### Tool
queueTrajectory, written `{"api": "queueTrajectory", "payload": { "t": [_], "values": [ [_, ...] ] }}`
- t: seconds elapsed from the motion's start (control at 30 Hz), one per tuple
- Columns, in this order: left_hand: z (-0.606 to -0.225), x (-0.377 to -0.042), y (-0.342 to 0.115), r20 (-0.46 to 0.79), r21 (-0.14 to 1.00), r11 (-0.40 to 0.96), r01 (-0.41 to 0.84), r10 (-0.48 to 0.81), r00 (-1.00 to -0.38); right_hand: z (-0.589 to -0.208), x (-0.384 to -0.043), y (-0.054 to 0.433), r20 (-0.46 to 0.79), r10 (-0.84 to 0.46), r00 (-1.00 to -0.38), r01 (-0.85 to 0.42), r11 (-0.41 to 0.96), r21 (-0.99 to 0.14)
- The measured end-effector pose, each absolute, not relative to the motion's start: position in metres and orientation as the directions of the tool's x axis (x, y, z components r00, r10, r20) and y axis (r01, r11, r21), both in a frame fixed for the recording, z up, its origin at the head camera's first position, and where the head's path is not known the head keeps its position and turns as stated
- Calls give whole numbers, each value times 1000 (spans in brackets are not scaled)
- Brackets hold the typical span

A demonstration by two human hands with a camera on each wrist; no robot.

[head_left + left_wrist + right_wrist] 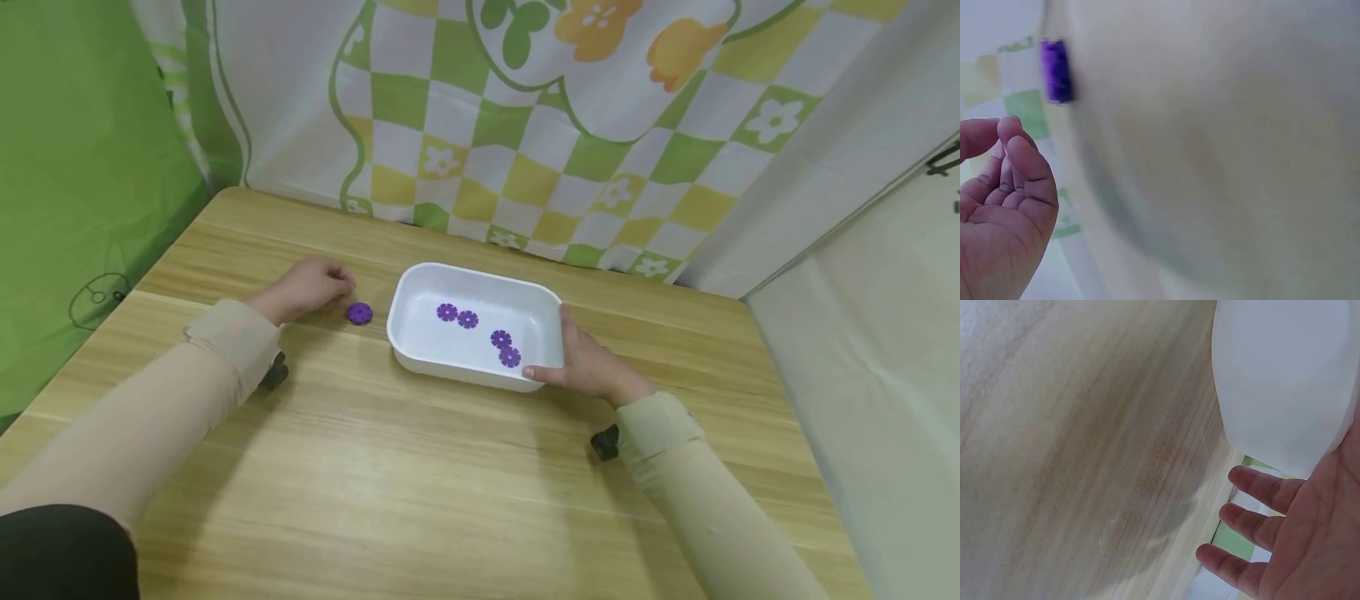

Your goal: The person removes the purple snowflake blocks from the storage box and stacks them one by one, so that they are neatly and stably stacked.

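Observation:
A white plastic basin (480, 374) stands on the wooden table. My right hand (596, 362) grips its near right corner, thumb over the front rim. Three fingers (1260, 528) of that hand stick out past the basin's wall in the right wrist view. Several purple notched discs (468, 320) lie in the basin in two pairs. A thicker purple piece, like stacked discs (360, 313), rests on the table left of the basin. My left hand (309, 287) is just beyond that stack (1057, 71), fingers curled and thumb touching the fingertips, with nothing visible between them.
The wooden table (390, 467) reaches back to a checked green, yellow and white curtain (517, 158). A green cloth (75, 167) hangs at the left, and a pale wall (877, 333) borders the right side.

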State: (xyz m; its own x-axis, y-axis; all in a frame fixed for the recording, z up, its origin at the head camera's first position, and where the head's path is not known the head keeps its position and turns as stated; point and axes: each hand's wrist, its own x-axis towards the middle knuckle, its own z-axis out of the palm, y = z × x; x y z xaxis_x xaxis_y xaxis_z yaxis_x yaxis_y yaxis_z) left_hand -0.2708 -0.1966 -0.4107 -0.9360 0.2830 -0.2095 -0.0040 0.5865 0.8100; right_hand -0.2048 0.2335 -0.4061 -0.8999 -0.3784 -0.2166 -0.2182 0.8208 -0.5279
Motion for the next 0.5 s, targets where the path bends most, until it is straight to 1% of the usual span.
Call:
{"api": "queueTrajectory", "payload": {
  "t": [0.17, 0.5],
  "values": [
    [-390, -278, -176, -160, 819, 571, 53, 316, -935, -404, -204, 234, -211, -379, -901, -220, 819, -530],
    [-359, -291, -123, -130, 816, 563, 130, 399, -908, -405, -205, 234, -213, -387, -897, -216, 806, -552]
  ]
}}
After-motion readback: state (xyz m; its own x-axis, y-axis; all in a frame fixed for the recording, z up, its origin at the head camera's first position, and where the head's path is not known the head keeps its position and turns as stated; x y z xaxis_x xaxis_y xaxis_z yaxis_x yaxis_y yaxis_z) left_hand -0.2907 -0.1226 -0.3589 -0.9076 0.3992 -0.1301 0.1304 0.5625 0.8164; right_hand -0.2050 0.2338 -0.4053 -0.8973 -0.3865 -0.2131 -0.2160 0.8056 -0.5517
